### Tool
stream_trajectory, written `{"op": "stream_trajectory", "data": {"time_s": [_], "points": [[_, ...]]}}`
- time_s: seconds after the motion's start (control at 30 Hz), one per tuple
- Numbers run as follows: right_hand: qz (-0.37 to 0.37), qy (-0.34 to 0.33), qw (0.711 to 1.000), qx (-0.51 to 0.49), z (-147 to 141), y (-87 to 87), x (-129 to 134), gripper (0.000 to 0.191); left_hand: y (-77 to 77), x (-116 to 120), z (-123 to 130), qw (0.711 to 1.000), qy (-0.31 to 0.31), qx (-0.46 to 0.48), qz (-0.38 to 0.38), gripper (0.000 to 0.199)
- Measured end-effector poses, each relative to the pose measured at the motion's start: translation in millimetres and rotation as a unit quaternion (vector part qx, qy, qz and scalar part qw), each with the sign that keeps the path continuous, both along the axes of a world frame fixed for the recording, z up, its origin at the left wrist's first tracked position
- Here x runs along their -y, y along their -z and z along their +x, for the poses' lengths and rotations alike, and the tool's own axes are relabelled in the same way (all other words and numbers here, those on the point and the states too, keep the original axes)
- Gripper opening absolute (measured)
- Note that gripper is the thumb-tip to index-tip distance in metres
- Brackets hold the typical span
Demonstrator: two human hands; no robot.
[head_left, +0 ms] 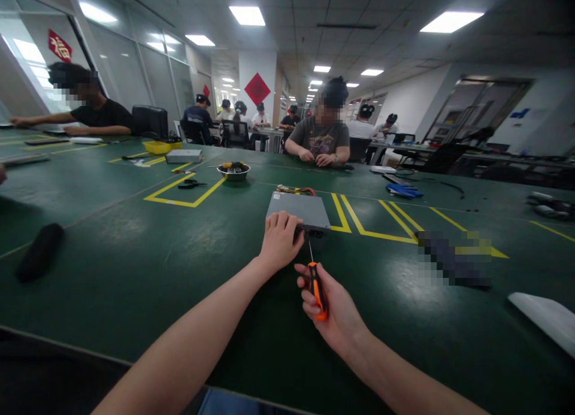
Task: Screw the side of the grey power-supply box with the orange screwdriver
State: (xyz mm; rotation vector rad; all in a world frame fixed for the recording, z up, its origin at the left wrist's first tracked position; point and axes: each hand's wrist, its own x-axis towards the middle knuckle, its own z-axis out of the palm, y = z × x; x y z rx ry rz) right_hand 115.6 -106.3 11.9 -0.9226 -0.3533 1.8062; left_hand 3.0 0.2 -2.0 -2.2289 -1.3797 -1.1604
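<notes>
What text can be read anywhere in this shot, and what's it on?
Only "福" on the red sign on the glass wall reads clearly; the red diamond on the far pillar is too blurred to read, and no text can be made out on the orange screwdriver handle or the grey metal box.

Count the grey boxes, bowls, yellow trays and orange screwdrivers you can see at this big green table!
Grey boxes: 2 (the near box, the far box)
Metal bowls: 1
Yellow trays: 1
Orange screwdrivers: 1
Total: 5
</notes>
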Motion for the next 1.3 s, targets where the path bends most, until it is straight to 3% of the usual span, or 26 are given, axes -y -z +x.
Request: {"op": "stream_trajectory", "data": {"time_s": [0.1,0.2,0.4,0.63,0.83,1.1,1.3], "points": [[0.003,0.031,0.999,0.019,-0.4,1.3,-0.5,0.017,0.1,0.1,-0.1,1.000,-0.001,0.001,-0.005,0.019],[0.005,0.052,0.998,0.026,0.0,0.8,0.4,0.018,0.0,0.3,-0.4,1.000,-0.002,-0.003,-0.007,0.019],[0.005,-0.005,1.000,0.003,0.7,1.4,1.1,0.029,0.8,-0.6,0.0,1.000,-0.007,-0.004,-0.002,0.020],[0.013,0.056,0.998,0.036,-1.8,3.4,0.9,0.014,0.1,0.2,-0.1,1.000,-0.007,-0.006,-0.006,0.020],[-0.013,0.005,1.000,0.010,-2.5,-1.9,2.6,0.027,0.3,0.2,0.2,1.000,-0.010,-0.006,-0.005,0.021],[0.020,0.061,0.997,0.035,-2.1,2.0,1.2,0.018,1.0,-1.2,1.0,1.000,-0.008,-0.005,-0.004,0.021],[-0.012,0.018,1.000,0.020,-0.9,-0.7,0.9,0.027,-0.2,-0.2,0.2,1.000,-0.007,-0.007,-0.001,0.022]]}}
